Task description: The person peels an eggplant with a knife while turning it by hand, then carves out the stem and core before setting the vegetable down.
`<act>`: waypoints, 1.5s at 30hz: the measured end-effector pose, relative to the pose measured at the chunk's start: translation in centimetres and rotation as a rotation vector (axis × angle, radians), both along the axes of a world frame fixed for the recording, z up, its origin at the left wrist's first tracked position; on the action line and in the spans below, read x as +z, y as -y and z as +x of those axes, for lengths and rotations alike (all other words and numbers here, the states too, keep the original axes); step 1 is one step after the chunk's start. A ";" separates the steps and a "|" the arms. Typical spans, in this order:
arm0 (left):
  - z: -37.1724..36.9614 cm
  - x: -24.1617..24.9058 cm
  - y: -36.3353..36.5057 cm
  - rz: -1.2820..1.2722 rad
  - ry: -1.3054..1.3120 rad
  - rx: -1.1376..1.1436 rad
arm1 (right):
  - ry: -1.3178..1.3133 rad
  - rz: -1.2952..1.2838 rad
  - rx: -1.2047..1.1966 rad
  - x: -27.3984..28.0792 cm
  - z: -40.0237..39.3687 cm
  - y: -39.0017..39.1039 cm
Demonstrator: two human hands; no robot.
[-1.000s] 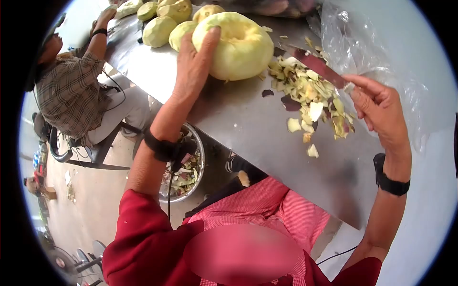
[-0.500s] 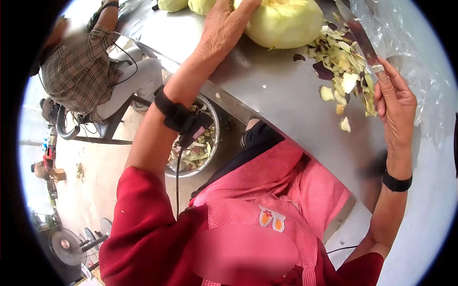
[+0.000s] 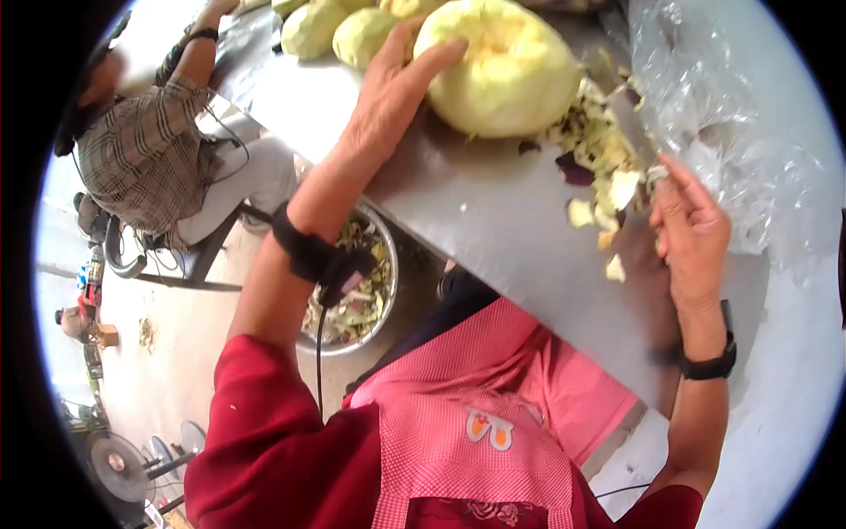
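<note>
A big peeled eggplant, pale green-yellow with a hollowed, rough stem end facing up, rests on the metal table. My left hand grips its left side, thumb at the top rim and the other fingers partly hidden behind. In my right hand is a knife, fingers closed round its handle and the blade pointing up and away over the peelings. Dark purple and whitish peelings lie heaped between the eggplant and the knife. Several more peeled eggplants sit behind my left hand.
Clear plastic sheeting lies along the right side of the metal table. Below its near edge stands a metal basin holding peelings. A person in a plaid shirt sits at the left. A fan is at lower left.
The view has shifted, and the table things appear lower. The eggplant's hollow end shows more, tipped toward me. My right hand and the knife have come leftward, closer to the peelings.
</note>
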State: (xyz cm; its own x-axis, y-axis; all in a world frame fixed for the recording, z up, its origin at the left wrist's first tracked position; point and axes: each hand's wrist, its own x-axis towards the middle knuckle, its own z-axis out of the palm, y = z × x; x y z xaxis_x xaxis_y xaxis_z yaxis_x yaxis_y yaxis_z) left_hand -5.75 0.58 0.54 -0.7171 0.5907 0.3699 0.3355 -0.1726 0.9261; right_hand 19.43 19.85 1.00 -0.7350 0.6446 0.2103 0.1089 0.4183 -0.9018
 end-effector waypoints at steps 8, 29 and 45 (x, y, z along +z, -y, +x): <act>0.1 -0.2 0.4 0.084 -0.261 -0.086 | 0.018 0.016 0.011 0.2 -0.1 0.5; 0.8 0.2 0.9 0.074 -0.179 -0.223 | -0.024 0.038 0.046 -0.3 -0.1 0.5; -0.2 -0.2 0.5 0.159 -0.345 0.089 | -0.065 0.303 0.226 1.0 1.3 2.6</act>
